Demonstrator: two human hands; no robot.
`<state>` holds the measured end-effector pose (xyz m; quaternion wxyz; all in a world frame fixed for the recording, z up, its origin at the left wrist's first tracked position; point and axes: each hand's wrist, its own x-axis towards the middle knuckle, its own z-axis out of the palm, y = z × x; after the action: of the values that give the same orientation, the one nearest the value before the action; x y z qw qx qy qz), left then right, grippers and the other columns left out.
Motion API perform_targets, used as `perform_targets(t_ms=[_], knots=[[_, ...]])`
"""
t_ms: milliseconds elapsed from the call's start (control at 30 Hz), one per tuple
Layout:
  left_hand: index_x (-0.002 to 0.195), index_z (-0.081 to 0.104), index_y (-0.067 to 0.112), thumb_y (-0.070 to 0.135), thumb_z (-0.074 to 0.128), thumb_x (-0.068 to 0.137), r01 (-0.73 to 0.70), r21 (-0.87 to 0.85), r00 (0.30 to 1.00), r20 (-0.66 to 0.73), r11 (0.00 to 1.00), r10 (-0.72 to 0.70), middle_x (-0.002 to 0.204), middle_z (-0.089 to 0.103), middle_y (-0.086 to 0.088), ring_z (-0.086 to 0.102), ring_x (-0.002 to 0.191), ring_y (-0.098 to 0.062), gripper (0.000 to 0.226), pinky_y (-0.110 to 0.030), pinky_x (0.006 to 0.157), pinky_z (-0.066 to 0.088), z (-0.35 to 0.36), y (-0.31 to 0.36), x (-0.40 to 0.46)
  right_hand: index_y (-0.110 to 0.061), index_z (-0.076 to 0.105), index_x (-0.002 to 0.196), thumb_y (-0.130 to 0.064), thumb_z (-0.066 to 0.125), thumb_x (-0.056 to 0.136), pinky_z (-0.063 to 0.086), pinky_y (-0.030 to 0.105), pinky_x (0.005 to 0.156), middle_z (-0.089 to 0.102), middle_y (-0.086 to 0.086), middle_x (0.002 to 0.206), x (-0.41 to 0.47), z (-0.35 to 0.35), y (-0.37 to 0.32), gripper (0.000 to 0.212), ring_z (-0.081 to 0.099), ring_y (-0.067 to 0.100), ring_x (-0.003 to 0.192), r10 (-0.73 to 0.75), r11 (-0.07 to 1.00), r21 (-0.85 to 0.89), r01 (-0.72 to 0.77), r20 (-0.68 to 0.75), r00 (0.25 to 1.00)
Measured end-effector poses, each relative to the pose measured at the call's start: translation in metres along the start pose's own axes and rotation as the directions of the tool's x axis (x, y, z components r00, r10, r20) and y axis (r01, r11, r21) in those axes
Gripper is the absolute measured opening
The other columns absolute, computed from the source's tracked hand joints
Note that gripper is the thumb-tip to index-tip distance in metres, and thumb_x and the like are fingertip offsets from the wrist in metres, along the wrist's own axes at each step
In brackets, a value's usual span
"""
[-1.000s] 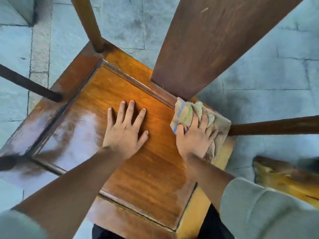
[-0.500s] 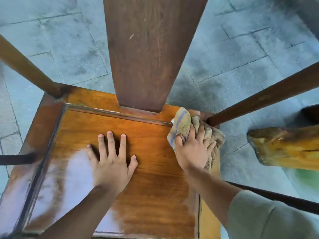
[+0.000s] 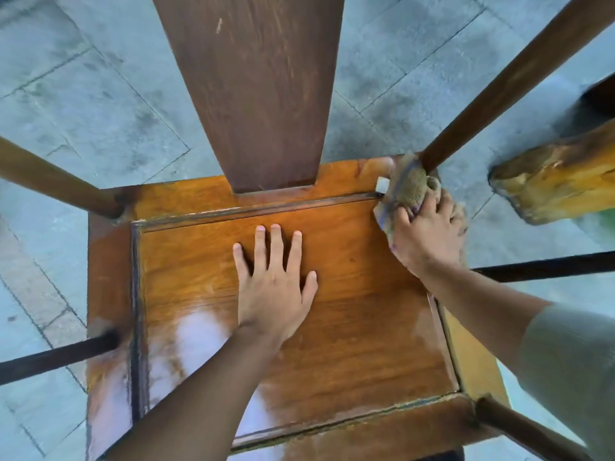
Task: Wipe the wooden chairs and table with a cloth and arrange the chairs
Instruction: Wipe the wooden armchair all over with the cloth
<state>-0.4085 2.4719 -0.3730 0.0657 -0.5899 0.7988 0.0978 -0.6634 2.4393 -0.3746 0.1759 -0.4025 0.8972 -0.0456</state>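
Observation:
I look straight down on a glossy wooden chair seat (image 3: 349,327) with a wide dark back splat (image 3: 253,94) rising at its far edge. My left hand (image 3: 274,284) lies flat on the middle of the seat, fingers spread. My right hand (image 3: 429,237) grips a beige cloth (image 3: 411,183) with a blue stripe, bunched against the seat's far right corner at the foot of the round right back post (image 3: 506,91).
Round wooden posts and dark rails of the chair stick out at the left (image 3: 56,184) and right (image 3: 545,267). A yellow-brown wooden piece (image 3: 552,181) lies at the right. Grey stone paving (image 3: 100,94) surrounds the chair.
My right hand pushed the cloth from beside the back splat out into the far right corner against the post. My left hand stayed flat on the seat. My view swung round the chair.

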Motion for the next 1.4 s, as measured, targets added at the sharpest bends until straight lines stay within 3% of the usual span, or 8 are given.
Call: perform_targets(t_ms=[333, 433, 533, 633, 900, 1100, 1300, 1400], knots=[[0.154, 0.034, 0.014, 0.047, 0.02, 0.099, -0.054, 0.029, 0.998, -0.015, 0.998, 0.054, 0.16, 0.028, -0.02, 0.016, 0.15, -0.04, 0.066, -0.067, 0.116, 0.013, 0.01, -0.024, -0.014, -0.043, 0.03, 0.156, -0.055, 0.042, 0.086, 0.003, 0.061, 0.125, 0.011, -0.005, 0.173, -0.184, 0.044, 0.027, 0.072, 0.012, 0.032, 0.158, -0.38, 0.914, -0.071, 0.399, 0.192, 0.905], [0.151, 0.039, 0.01, 0.046, 0.021, 0.098, -0.024, -0.009, 1.0, -0.014, 1.0, 0.024, 0.158, 0.031, -0.023, 0.02, 0.148, -0.042, 0.066, -0.069, 0.115, 0.014, 0.0, -0.008, -0.008, -0.042, 0.021, 0.16, -0.056, 0.034, 0.086, 0.002, 0.054, 0.127, 0.006, -0.004, 0.173, -0.195, 0.028, 0.076, 0.076, 0.005, 0.027, 0.159, 0.032, 0.998, -0.059, -0.027, 0.089, 0.996], [0.148, 0.042, 0.008, 0.043, 0.028, 0.096, -0.018, -0.065, 0.999, -0.043, 0.998, 0.015, 0.155, 0.033, -0.024, 0.022, 0.147, -0.041, 0.065, -0.069, 0.115, 0.016, -0.004, 0.006, -0.012, -0.023, 0.021, 0.162, -0.053, 0.032, 0.096, 0.012, 0.054, 0.125, 0.019, 0.011, 0.17, -0.16, 0.006, 0.103, 0.073, 0.016, 0.035, 0.155, 0.468, 0.881, 0.069, -0.468, 0.01, 0.883], [0.148, 0.045, 0.009, 0.042, 0.031, 0.097, -0.142, -0.045, 0.989, -0.054, 0.989, 0.14, 0.155, 0.036, -0.022, 0.024, 0.148, -0.039, 0.062, -0.067, 0.116, 0.016, 0.002, 0.016, -0.029, -0.022, 0.032, 0.156, -0.06, 0.029, 0.097, 0.025, 0.059, 0.118, 0.036, 0.01, 0.161, -0.116, -0.005, 0.098, 0.071, 0.033, 0.036, 0.146, 0.579, 0.811, 0.132, -0.57, -0.04, 0.815], [0.147, 0.045, 0.008, 0.041, 0.035, 0.097, -0.206, 0.035, 0.977, -0.048, 0.978, 0.208, 0.155, 0.035, -0.024, 0.023, 0.147, -0.04, 0.061, -0.064, 0.117, 0.018, 0.021, 0.004, -0.062, -0.023, 0.045, 0.154, -0.059, 0.034, 0.091, 0.007, 0.067, 0.122, 0.023, -0.001, 0.17, -0.208, 0.038, 0.097, 0.073, 0.024, 0.04, 0.153, 0.052, 0.994, -0.094, -0.052, -0.01, 0.999], [0.145, 0.046, 0.004, 0.038, 0.04, 0.095, -0.252, 0.082, 0.968, 0.012, 0.964, 0.252, 0.154, 0.036, -0.026, 0.028, 0.146, -0.041, 0.061, -0.063, 0.115, 0.023, 0.018, 0.009, -0.115, -0.038, 0.055, 0.146, -0.065, 0.053, 0.087, 0.028, 0.071, 0.114, 0.032, -0.004, 0.167, -0.273, 0.036, 0.14, 0.065, 0.032, 0.039, 0.151, -0.541, 0.802, -0.159, 0.576, 0.215, 0.813], [0.147, 0.044, 0.006, 0.038, 0.042, 0.094, -0.098, 0.027, 0.995, -0.013, 0.995, 0.099, 0.155, 0.034, -0.024, 0.027, 0.146, -0.04, 0.061, -0.061, 0.116, 0.021, 0.024, 0.02, -0.155, -0.033, 0.038, 0.156, -0.056, 0.032, 0.089, -0.002, 0.065, 0.123, 0.006, -0.007, 0.173, -0.195, 0.021, 0.098, 0.071, 0.006, 0.034, 0.158, 0.023, 0.999, -0.025, -0.022, 0.021, 1.0], [0.148, 0.043, 0.012, 0.039, 0.038, 0.096, 0.023, -0.014, 1.0, 0.014, 1.0, -0.023, 0.155, 0.033, -0.022, 0.026, 0.146, -0.039, 0.059, -0.062, 0.116, 0.02, 0.031, 0.005, -0.188, -0.027, 0.045, 0.151, -0.055, 0.041, 0.093, 0.002, 0.069, 0.121, 0.015, -0.003, 0.172, -0.227, 0.046, 0.069, 0.064, 0.014, 0.041, 0.156, -0.185, 0.979, -0.076, 0.188, 0.034, 0.982]])
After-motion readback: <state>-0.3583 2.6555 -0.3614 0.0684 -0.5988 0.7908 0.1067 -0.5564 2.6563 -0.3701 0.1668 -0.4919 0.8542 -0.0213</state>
